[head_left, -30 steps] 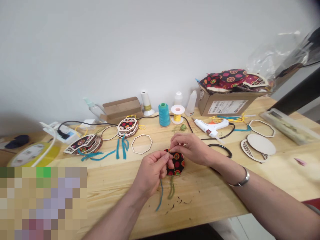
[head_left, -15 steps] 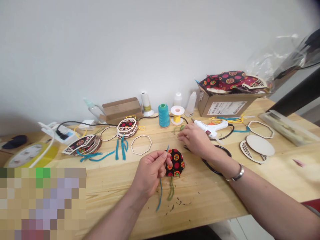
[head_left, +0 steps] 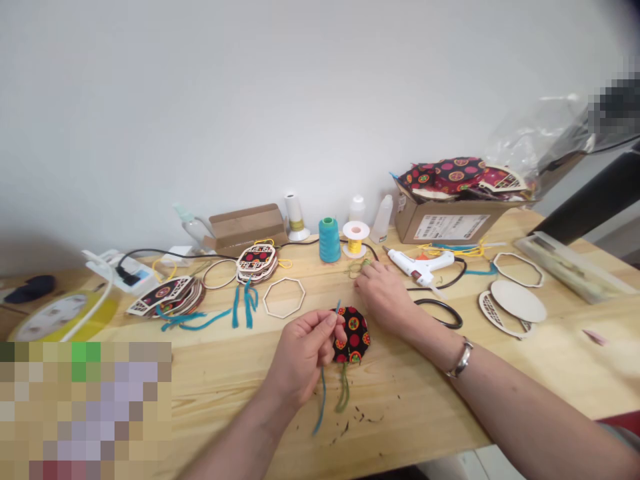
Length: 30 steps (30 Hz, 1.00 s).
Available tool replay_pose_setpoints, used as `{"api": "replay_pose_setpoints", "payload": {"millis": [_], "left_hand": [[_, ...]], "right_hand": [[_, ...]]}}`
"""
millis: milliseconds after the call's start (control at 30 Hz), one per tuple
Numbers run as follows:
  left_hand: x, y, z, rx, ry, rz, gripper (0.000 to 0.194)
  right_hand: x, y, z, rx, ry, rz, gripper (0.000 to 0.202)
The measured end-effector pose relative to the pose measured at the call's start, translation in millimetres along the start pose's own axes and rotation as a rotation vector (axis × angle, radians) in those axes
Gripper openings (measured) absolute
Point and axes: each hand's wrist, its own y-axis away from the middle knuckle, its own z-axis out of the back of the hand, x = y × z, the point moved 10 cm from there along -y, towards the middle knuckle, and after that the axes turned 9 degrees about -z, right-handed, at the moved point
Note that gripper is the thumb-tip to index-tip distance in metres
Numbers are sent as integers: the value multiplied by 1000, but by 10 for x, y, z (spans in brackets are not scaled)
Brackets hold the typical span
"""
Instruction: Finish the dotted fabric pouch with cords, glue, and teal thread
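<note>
My left hand [head_left: 307,353] is closed in a pinch on a blue cord [head_left: 321,401], whose short end pokes up above the thumb while its tail hangs below. Right behind those fingers lies a dark fabric-covered piece [head_left: 356,333] with red and orange round motifs. A green cord loop [head_left: 343,393] trails from its lower edge. My right hand [head_left: 383,293] rests low over the table, fingertips at a small tangle of green cord [head_left: 357,268]. The hand itself hides most of its fingers, so their grip does not show.
A white glue gun [head_left: 420,265] lies right of my right hand. Behind stand a teal thread spool [head_left: 329,241] and a yellow thread spool [head_left: 355,241]. A cardboard box [head_left: 445,223] holds fabric pieces. Stacked decorated pieces [head_left: 257,263] and an octagonal frame [head_left: 284,298] lie left.
My right hand has moved slightly left and lower, to the green cord tangle. My left hand keeps its pinch on the blue cord. The view has tilted up a little.
</note>
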Motion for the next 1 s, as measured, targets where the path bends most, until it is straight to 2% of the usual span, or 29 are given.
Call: {"api": "replay_pose_setpoints", "payload": {"millis": [133,300,433,500,733,900,1000], "left_hand": [[-6,-6,20,-2,18,-12,22],[-13,-20,44,-4,29,-18,23],[-15,-26,56,5,38,-27,26],[3,-24,57,11,43,-20,28],[2,-29,56,11,67,-31,30],[-17,-34,48,4,82,-27,31],[-28,-33,47,5,91,-33,30]], "right_hand": [[-212,-55,39,2,-385,-180,18],[-259,-105,162,10,-586,-222,17],[-309,-129,305,54,-1072,-314,17],[-250,-178,436,83,-1257,-292,20],[50,-593,857,191,-1626,-169,18],[48,-958,1085,123,-1772,-184,13],[41,-1144,1282,70,-1812,-155,19]]}}
